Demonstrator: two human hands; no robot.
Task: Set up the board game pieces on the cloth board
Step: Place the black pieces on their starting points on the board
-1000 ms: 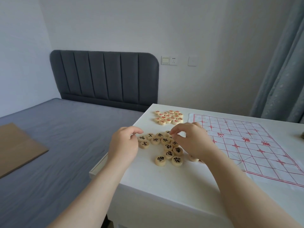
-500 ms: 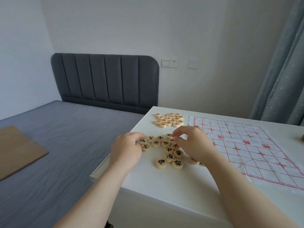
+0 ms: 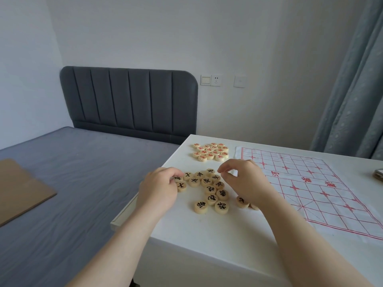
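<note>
Left hand [image 3: 159,187]: drawn in over the last second; thumb and fingers now pinched on the leftmost of the black-lettered pieces [image 3: 209,189].
Right hand [image 3: 246,183]: curled over the cluster's far right side; whether a piece is held cannot be told.
Black-lettered pieces: pale round discs, clustered face-up on the table [image 3: 207,235], left of the cloth board [image 3: 310,183].
Cloth board: white, red-gridded, no piece laid on it; setup judged barely begun.
Red-lettered pieces [image 3: 210,152]: packed group, farther back, untouched.

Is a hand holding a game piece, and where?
The left hand touches the rim of a black-lettered piece with curled fingertips; a real grip cannot be told. The right hand, fingers curled, holds nothing.
</note>
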